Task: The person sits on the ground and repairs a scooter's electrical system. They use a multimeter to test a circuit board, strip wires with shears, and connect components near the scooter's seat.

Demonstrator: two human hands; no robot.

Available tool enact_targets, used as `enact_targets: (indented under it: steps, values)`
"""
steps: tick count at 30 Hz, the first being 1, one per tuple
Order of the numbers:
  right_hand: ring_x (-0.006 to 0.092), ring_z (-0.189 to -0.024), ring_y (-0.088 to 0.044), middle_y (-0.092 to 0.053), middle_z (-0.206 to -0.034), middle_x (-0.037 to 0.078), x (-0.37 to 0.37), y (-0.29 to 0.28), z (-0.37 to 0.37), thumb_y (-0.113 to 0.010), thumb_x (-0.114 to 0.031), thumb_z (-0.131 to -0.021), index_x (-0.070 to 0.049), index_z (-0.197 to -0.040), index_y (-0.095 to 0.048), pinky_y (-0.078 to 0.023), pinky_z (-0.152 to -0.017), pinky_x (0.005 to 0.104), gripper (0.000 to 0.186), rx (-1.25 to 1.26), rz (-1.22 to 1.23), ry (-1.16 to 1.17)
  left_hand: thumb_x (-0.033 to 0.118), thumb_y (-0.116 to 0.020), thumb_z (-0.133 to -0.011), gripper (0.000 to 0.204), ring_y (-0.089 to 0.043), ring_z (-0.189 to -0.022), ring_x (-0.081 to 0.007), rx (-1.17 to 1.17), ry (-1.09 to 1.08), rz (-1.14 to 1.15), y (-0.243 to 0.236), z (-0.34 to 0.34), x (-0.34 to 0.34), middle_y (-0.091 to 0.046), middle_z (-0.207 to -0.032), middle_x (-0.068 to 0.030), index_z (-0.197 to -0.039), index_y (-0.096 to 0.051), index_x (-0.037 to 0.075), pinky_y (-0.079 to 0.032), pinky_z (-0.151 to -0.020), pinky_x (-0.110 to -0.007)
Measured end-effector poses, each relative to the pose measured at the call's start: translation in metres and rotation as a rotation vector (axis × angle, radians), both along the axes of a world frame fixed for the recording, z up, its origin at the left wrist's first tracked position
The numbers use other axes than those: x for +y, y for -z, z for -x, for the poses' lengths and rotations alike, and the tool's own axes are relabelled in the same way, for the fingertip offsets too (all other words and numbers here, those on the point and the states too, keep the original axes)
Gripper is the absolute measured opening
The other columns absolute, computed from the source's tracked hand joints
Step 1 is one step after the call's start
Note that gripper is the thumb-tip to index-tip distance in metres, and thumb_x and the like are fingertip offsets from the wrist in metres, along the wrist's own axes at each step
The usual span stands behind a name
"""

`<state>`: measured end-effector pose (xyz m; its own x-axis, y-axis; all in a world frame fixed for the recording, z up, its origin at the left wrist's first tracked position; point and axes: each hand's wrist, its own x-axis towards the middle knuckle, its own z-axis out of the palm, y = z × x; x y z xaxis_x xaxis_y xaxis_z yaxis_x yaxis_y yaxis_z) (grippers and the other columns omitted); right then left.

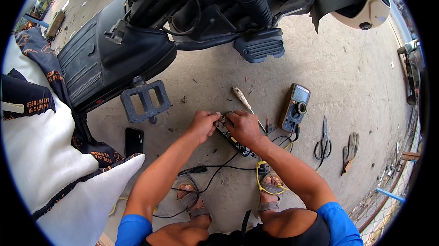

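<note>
Two sandalled feet (pixel 269 206) nearest, black cable (pixel 196 169) looped between them, yellow wire (pixel 259 179) by the right one; then narrow dark circuit unit (pixel 232 140), pale bits along it, partly hidden under right hand (pixel 244 128); left hand (pixel 202 125) and right both pinched in at its far end, can't tell on what; scissors (pixel 323 146) and multimeter (pixel 295 109) off right, screwdriver (pixel 241 97) just beyond, black moped (pixel 114 56) farthest

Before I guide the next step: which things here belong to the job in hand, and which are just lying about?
Likely in use:
dark unit at the left hand and right hand
multimeter
screwdriver

Probably just lying about:
scissors
glove
black phone-like slab
</note>
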<state>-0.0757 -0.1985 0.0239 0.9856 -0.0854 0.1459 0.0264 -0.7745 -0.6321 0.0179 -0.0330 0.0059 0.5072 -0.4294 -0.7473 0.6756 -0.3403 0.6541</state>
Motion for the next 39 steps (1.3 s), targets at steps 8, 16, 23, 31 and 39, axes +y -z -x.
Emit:
enact_targets:
  steps: [8,16,23,31,39]
  values:
    - [0.0353,-0.068,-0.065,-0.063,-0.074,0.012,-0.001,0.002,0.0,-0.07,-0.019,-0.077,-0.006,-0.074,-0.066,-0.051,-0.059,0.0468,0.014,0.026,0.0,0.032,0.004,-0.068,-0.081,0.018,-0.064,-0.075,-0.0359,-1.356,0.429,-0.148,-0.025,0.01,-0.008,-0.063,-0.094,-0.0111,-0.099,-0.067,0.008,-0.051,-0.065,-0.043]
    - [0.04,-0.075,-0.067,-0.069,-0.079,0.018,0.004,-0.007,0.001,-0.069,-0.023,-0.081,-0.002,-0.079,-0.069,-0.053,-0.066,0.0479,0.021,0.275,-0.167,0.165,0.007,-0.07,-0.08,0.009,-0.063,-0.077,-0.0374,-1.3,0.431,-0.188,-0.02,0.012,-0.004,-0.063,-0.088,-0.0108,-0.088,-0.067,0.006,-0.05,-0.063,-0.046]
    - [0.0373,-0.079,-0.07,-0.07,-0.086,0.024,0.018,-0.023,0.017,-0.065,-0.024,-0.087,-0.002,-0.103,-0.074,-0.053,-0.074,0.0436,0.029,0.459,-0.554,0.212,0.008,-0.07,-0.079,0.007,-0.066,-0.07,-0.0329,-1.155,0.316,-0.132,-0.013,0.015,-0.002,-0.066,-0.079,-0.0143,-0.079,-0.069,0.002,-0.05,-0.061,-0.042]
    - [0.0286,-0.07,-0.064,-0.068,-0.079,0.019,0.042,-0.006,0.029,-0.061,-0.017,-0.09,0.003,-0.113,-0.066,-0.051,-0.069,0.041,0.032,0.459,-0.743,0.178,0.014,-0.073,-0.078,0.017,-0.069,-0.067,-0.02,-0.713,0.348,-0.235,-0.017,0.006,0.001,-0.072,-0.075,-0.017,-0.087,-0.076,-0.001,-0.053,-0.062,-0.036]
    - [0.0388,-0.088,-0.062,-0.062,-0.095,0.023,0.062,-0.004,0.037,-0.066,-0.012,-0.081,0.005,-0.104,-0.058,-0.049,-0.078,0.0448,0.03,0.305,-0.528,0.07,0.024,-0.073,-0.074,0.025,-0.069,-0.063,-0.0267,-0.748,0.485,-0.293,-0.031,-0.002,-0.005,-0.069,-0.069,-0.0183,-0.079,-0.075,0.0,-0.053,-0.061,-0.038]
